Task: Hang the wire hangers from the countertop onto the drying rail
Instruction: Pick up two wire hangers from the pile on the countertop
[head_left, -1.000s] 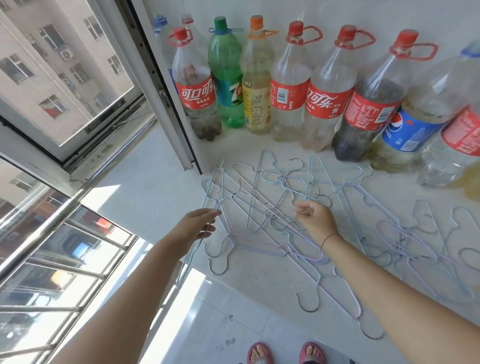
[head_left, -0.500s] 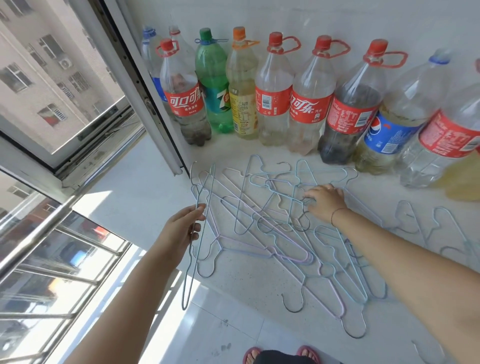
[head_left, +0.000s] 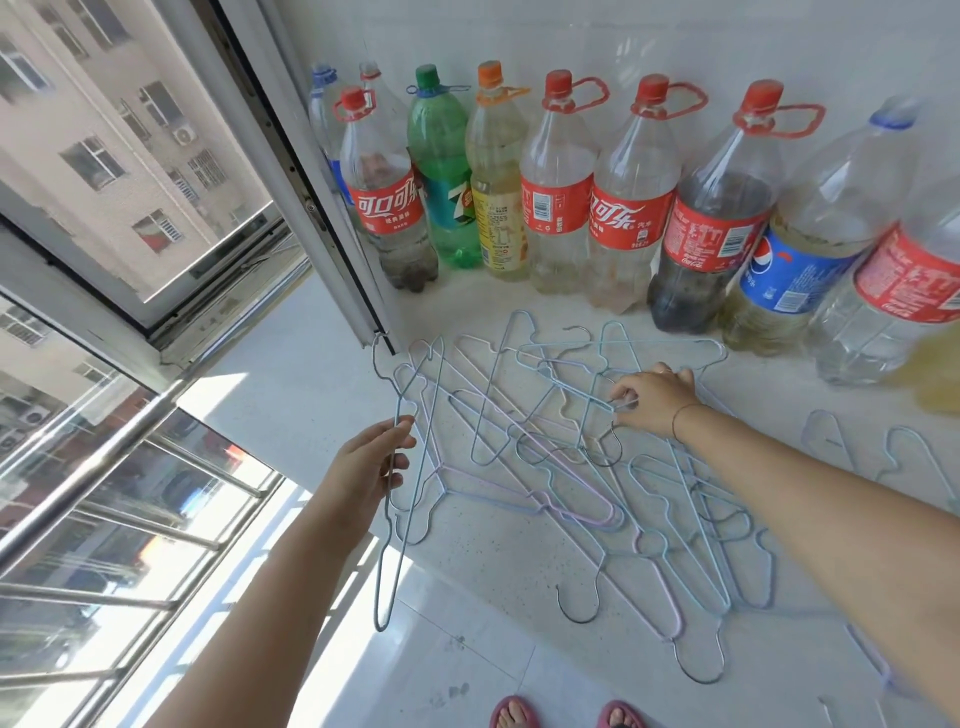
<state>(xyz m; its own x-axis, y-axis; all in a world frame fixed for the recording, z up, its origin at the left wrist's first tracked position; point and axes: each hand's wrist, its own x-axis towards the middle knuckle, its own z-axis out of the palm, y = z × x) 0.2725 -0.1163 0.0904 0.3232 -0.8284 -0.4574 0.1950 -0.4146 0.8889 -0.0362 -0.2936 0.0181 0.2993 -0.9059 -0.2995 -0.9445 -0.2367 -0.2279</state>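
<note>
The drying rail (head_left: 104, 457) slants out of the frame at far left, both ends cut off. Right of it the left hand (head_left: 363, 467) curls round one blue-grey wire hanger (head_left: 382, 626) — its lower end hangs past the countertop (head_left: 291, 374) edge. In mid-frame a tangled pile of hangers (head_left: 545, 452) lies flat on the countertop. The right hand (head_left: 652, 397) pinches a wire there, but I cannot tell which hanger it belongs to. Bottles (head_left: 556, 187) line the wall behind. More hangers run off the right edge — sandals (head_left: 511, 713) are clipped at the bottom.

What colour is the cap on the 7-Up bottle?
The cap is green, like its bottle; the head view shows it.
</note>
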